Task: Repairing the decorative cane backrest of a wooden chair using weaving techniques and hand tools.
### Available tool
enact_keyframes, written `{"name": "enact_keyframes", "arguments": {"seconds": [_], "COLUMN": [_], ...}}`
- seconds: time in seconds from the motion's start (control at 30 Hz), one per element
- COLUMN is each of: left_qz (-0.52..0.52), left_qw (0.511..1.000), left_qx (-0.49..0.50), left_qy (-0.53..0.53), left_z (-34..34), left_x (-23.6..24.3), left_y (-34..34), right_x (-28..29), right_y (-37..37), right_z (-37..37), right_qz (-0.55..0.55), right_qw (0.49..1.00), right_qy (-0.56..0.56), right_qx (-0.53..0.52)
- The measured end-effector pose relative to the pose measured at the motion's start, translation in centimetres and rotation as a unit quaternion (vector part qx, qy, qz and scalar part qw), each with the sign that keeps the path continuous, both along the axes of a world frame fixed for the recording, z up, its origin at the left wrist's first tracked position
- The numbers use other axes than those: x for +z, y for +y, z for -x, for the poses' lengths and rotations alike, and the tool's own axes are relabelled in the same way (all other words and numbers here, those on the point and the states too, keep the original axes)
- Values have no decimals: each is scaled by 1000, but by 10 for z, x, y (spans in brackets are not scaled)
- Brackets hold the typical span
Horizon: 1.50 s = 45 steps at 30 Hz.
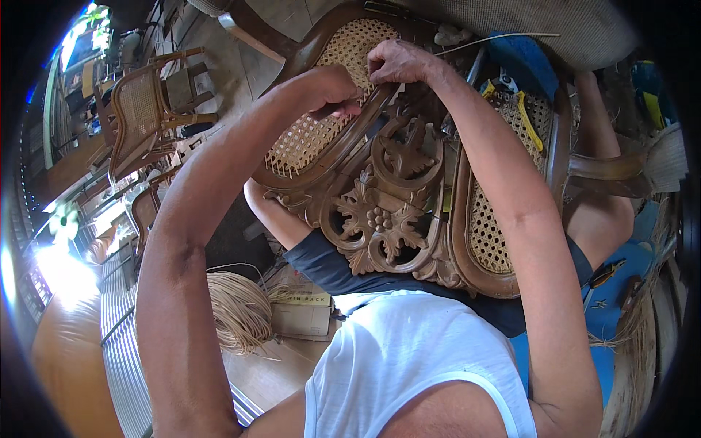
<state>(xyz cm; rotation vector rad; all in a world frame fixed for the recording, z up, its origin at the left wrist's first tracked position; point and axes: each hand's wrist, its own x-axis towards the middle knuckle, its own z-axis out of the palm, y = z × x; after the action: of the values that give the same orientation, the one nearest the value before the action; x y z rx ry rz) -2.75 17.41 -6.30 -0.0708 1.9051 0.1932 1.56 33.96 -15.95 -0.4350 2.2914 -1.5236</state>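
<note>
A carved brown wooden chair back (380,219) with woven cane panels rests across my lap. My left hand (337,89) is curled over the left cane panel (303,142), its fingertips bent in near the inner wooden rim. Just right of it, my right hand (400,62) is closed in a pinch above the same rim. What either hand grips is too small or hidden to make out. A thin pale cane strand (504,40) runs rightward from beside my right wrist. Yellow-handled pliers (527,120) lie on the right cane panel (491,230).
A blue cloth (522,62) lies by the pliers. A coil of cane (237,310) sits beside a cardboard box (301,317) at lower left. Cane-backed chairs (139,109) stand at far left. Another tool (606,274) and loose strands lie on a blue surface at right.
</note>
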Motion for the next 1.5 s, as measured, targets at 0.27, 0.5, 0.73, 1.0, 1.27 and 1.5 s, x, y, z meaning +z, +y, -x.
{"name": "enact_keyframes", "arguments": {"seconds": [0.27, 0.5, 0.73, 1.0, 1.27, 1.5], "left_qz": [60, 33, 78, -124, -128, -80], "left_qw": [985, 889, 842, 878, 986, 994], "left_qx": [-135, -359, -341, -217, 10, -15], "left_qy": [86, 282, 411, 408, 107, 75], "left_z": [-11, -20, -22, -26, -30, -21], "left_x": [8, 17, 137, 110, 44, 46], "left_y": [24, -30, -96, -63, -37, -15], "right_x": [-9, -3, 14, 43, -3, 6], "right_y": [8, 20, -12, -13, -4, 2], "right_z": [-9, -22, -28, -17, -19, -20], "right_qz": [25, -27, -61, 314, -36, 2], "right_qw": [999, 998, 956, 947, 989, 992], "right_qy": [21, 23, 212, -53, 113, 11], "right_qx": [-42, -59, -194, -36, -89, -123]}}
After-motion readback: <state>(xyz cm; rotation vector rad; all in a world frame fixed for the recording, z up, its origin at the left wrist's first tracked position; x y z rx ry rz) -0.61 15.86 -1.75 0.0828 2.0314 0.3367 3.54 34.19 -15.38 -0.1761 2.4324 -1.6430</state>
